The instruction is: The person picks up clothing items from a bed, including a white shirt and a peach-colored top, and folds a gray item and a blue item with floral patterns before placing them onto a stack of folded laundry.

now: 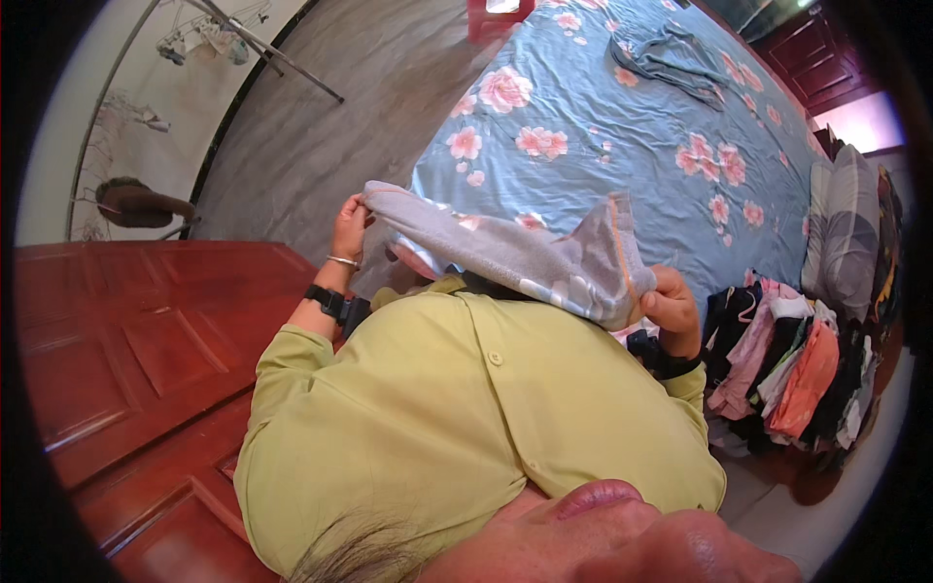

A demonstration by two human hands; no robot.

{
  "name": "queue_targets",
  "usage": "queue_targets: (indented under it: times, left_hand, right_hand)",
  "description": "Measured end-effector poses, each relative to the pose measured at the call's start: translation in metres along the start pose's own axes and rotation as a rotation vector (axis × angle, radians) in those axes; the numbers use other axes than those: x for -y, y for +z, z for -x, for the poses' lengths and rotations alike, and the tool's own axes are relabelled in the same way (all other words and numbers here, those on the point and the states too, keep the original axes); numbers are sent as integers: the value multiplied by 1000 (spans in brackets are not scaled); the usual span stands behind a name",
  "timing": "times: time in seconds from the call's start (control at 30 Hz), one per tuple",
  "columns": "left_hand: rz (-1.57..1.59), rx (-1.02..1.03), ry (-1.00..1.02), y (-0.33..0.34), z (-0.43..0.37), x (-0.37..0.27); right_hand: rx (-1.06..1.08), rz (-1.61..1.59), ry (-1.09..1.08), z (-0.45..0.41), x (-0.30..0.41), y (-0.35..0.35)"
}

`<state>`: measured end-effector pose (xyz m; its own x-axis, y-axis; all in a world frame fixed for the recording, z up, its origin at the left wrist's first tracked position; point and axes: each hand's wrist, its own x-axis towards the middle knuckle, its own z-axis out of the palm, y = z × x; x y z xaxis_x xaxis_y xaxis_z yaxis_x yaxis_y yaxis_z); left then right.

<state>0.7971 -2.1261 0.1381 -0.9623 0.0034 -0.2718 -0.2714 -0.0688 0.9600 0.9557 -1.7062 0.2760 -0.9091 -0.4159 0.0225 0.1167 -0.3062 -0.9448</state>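
Observation:
A grey cloth garment with orange seams (503, 251) is stretched between my two hands, in front of my chest and above the near edge of the bed. My left hand (350, 227) pinches its narrow end. At its wider end, my right hand (669, 300) grips the corner between thumb and fingers. A blue and white patterned part shows along the garment's lower edge. Beyond it lies a blue floral bed sheet (641, 160), and a crumpled blue-grey garment (674, 62) rests on the sheet's far part.
Folded clothes (798, 364) are piled at the bed's right side, near grey pillows (849, 226). Red panelled wooden doors (175, 335) stand at the left. A metal rack (270, 51) and a red stool (496, 20) are farther off.

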Motion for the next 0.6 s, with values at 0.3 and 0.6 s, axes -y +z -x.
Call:
queue_targets:
  times: [0.3,0.6]
  left_hand:
    - [122,259,-152,24,-20,-71]
    - [-829,935,-522,-33,-112,-34]
  right_hand:
    - [-867,-401,-143,-10,-69,-9]
    - [-1228,-317,-172,-103,-91,32]
